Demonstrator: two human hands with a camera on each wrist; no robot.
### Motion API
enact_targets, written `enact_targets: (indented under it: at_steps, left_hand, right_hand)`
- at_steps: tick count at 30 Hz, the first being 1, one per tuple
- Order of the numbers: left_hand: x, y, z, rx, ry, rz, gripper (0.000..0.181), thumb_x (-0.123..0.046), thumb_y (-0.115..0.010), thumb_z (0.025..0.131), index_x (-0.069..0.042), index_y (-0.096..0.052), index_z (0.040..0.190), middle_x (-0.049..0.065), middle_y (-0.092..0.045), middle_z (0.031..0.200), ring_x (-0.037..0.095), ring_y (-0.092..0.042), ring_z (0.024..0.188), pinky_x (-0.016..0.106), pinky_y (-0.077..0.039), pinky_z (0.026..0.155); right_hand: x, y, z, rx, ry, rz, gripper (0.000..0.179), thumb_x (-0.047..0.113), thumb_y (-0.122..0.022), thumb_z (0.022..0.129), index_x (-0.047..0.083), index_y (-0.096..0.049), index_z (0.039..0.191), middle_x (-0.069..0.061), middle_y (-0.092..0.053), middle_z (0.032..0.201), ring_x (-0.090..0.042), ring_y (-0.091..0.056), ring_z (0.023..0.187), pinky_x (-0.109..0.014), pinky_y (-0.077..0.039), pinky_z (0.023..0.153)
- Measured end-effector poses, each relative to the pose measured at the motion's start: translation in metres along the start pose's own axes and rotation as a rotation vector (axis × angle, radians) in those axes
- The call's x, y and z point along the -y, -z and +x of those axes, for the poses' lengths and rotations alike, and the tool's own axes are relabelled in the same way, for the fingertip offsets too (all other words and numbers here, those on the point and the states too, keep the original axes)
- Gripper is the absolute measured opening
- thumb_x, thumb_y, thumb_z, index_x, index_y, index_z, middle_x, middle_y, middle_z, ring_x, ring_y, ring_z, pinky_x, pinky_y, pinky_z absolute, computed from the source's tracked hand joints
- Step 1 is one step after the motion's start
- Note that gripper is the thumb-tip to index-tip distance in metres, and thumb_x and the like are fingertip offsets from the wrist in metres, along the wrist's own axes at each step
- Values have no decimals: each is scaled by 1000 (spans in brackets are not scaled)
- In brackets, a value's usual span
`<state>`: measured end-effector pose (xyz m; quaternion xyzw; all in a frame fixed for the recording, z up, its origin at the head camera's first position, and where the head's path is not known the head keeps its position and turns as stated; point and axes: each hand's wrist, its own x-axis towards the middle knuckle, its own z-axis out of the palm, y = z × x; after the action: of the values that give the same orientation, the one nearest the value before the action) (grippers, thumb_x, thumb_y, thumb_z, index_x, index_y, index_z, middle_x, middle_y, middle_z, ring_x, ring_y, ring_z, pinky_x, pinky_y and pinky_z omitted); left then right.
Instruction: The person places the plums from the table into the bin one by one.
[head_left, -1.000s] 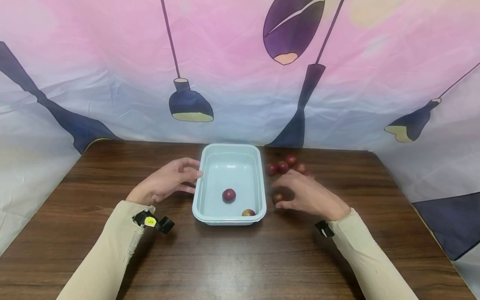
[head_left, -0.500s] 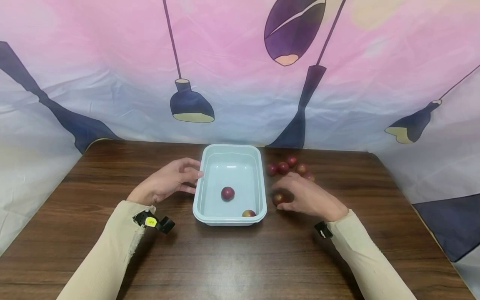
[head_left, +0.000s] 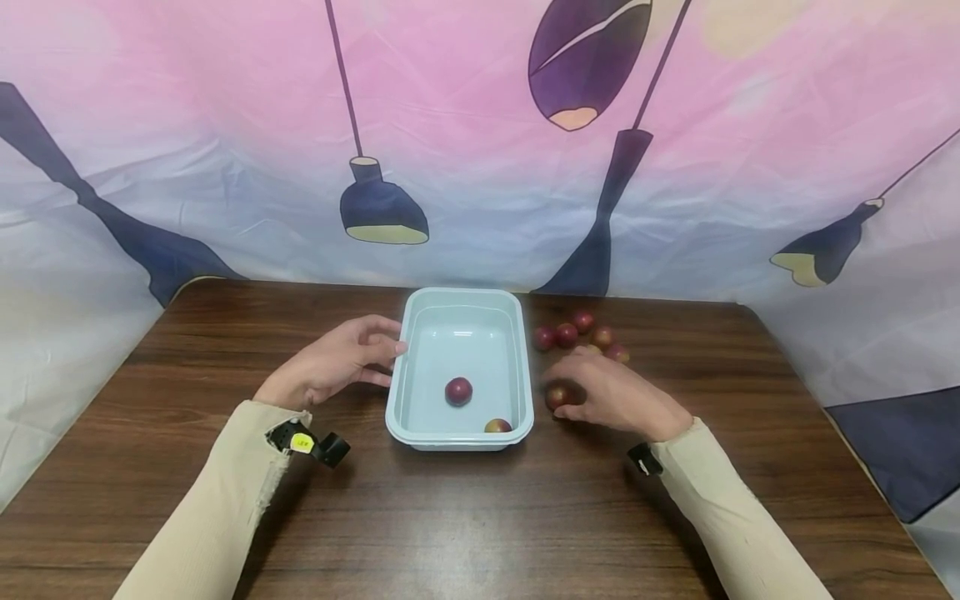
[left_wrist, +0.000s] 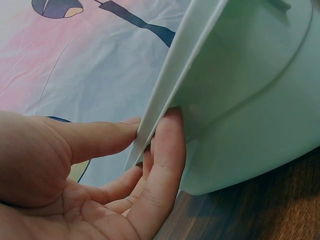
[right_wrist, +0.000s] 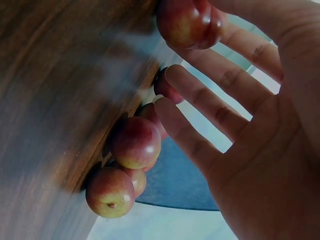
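A pale blue-green plastic tub (head_left: 527, 367) stands on the table with a dark red plum (head_left: 458, 391) and a yellowish-red plum (head_left: 497, 426) inside. My left hand (head_left: 333, 360) pinches its left rim. In the left wrist view, the thumb lies on one side of the rim (left_wrist: 172, 65) and the fingers bend against the other. Right of the tub, my right hand (head_left: 609, 393) holds a plum (head_left: 559, 395) low at the table. In the right wrist view that plum (right_wrist: 182, 25) sits between thumb and foremost fingers, while the other fingers stretch out.
Several loose plums (head_left: 566, 335) lie in a cluster behind my right hand, close to the tub's right side. The brown wooden table (head_left: 450, 533) ends at a printed fabric backdrop (head_left: 480, 167).
My right hand has shifted very slightly, showing more of the plums behind it. The dark red plum in the tub rocked a little left, then back. The left hand stays put.
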<state>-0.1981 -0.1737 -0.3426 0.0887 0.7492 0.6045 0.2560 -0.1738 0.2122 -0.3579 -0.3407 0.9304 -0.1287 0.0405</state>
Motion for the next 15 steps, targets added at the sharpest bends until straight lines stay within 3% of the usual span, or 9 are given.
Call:
enact_targets:
  at_steps: [6,15]
  left_hand:
    - [1,-1,0,8,-16,-17,57,-14,-58,104,10,-32,148,29,-61,130,22,-69,104,39,-64,90]
    - [1,0,0,4,-8,-21,56,-14,-57,104,9,-32,148,33,-57,133,22,-69,104,40,-64,91]
  right_hand:
    - [-2,-2,0,1,9,-1,39,18,-84,83,18,-72,120,6,-71,115,-16,-61,114,-36,-53,102]
    - [-3,-2,0,7,1,-16,35,20,-84,83,19,-72,116,9,-70,107,-14,-60,107,-34,-54,96]
